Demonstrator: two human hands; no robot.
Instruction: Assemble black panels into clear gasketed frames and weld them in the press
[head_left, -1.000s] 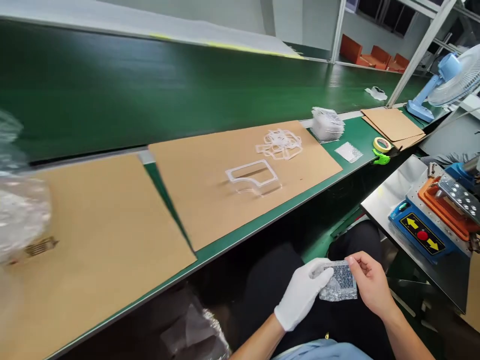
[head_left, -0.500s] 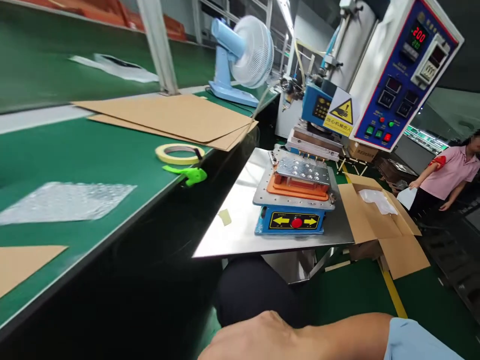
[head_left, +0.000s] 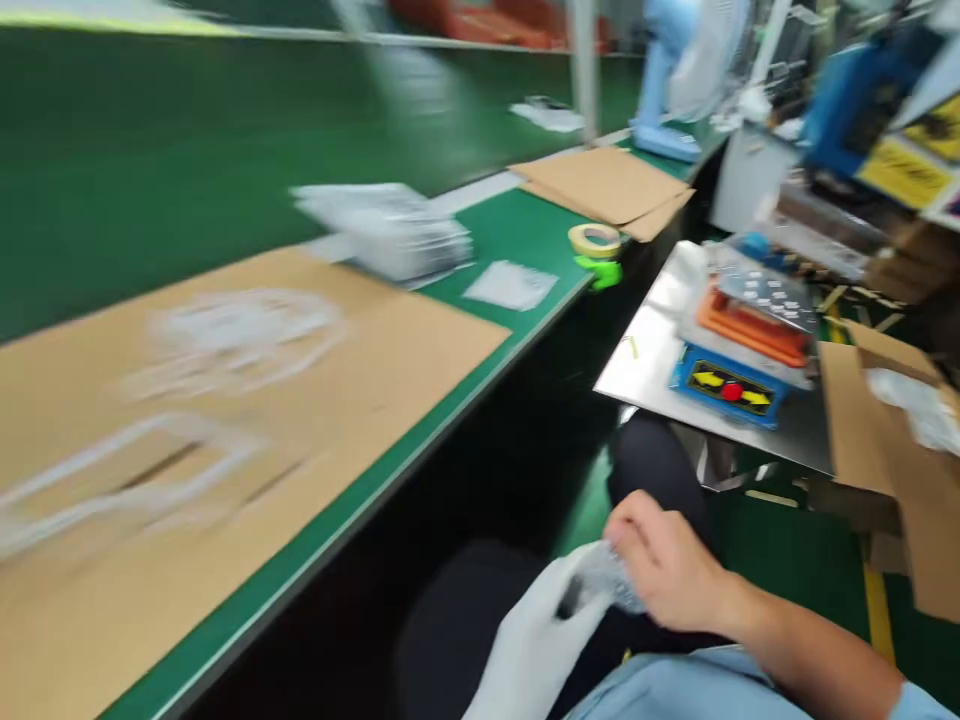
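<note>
Right hand [head_left: 667,570] is clamping a small bubble pouch [head_left: 609,585] over the lap [head_left: 457,620]; gloved left hand [head_left: 536,645] is touching it, grip unclear. Pouch-handling step; firmer two-handed pinch looks needed.

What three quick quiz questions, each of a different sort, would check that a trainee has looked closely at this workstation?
1. True or false: the white-gloved left hand and the bare right hand both touch the small clear bubble-wrap pouch.
2. Pick one: the round yellow tape roll lies on A) the green bench top, B) the shiny steel table, C) the open cardboard box.
3. Fill the gap: the round button on the blue control box is ____.

Key: 1 true; 2 A; 3 red.
</note>
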